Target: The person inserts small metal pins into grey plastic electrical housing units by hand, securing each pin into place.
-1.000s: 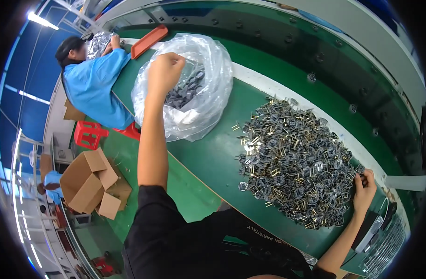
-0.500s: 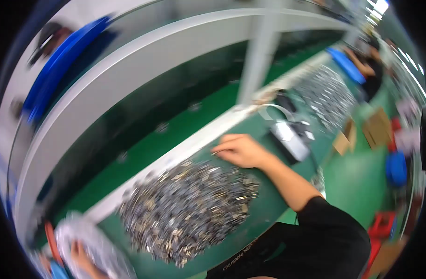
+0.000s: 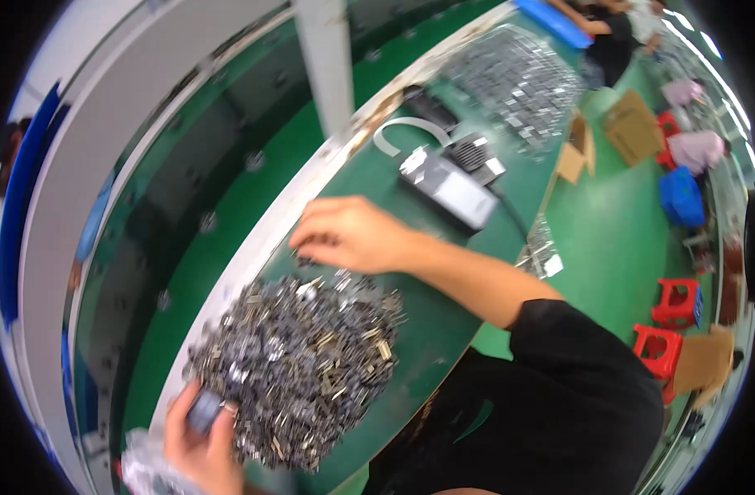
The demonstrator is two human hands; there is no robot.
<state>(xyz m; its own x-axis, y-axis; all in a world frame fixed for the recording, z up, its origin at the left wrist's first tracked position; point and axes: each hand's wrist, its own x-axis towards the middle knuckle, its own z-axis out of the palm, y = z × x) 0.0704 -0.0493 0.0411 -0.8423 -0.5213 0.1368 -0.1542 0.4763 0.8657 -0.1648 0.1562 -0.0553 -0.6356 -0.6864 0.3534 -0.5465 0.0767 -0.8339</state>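
Observation:
A broad heap of small metal parts [image 3: 311, 363], grey with some brassy pieces, covers the near part of the green bench. At the heap's lower left, my left hand [image 3: 202, 450] pinches a small dark rectangular block [image 3: 204, 412] between thumb and fingers. My right hand [image 3: 348, 235] hovers at the far edge of the heap, its fingers curled and pressed together. Something small and dark shows under its fingertips, too blurred to name. A crumpled clear plastic bag [image 3: 146, 462] lies beside my left hand and is partly hidden by it.
Past my right hand stand a black-and-white box-shaped device [image 3: 447, 190] and a white curved strap [image 3: 410, 124]. Farther along the bench [image 3: 427, 330] lies another spread of metal parts [image 3: 517, 78], near another person. Red stools [image 3: 677, 303] and a cardboard box [image 3: 633, 128] stand on the floor at right.
The view has swung, shifting the bench leftward and upward. My left hand has come from the plastic bag to the heap and now holds a dark block. My right hand stays by the heap's far edge.

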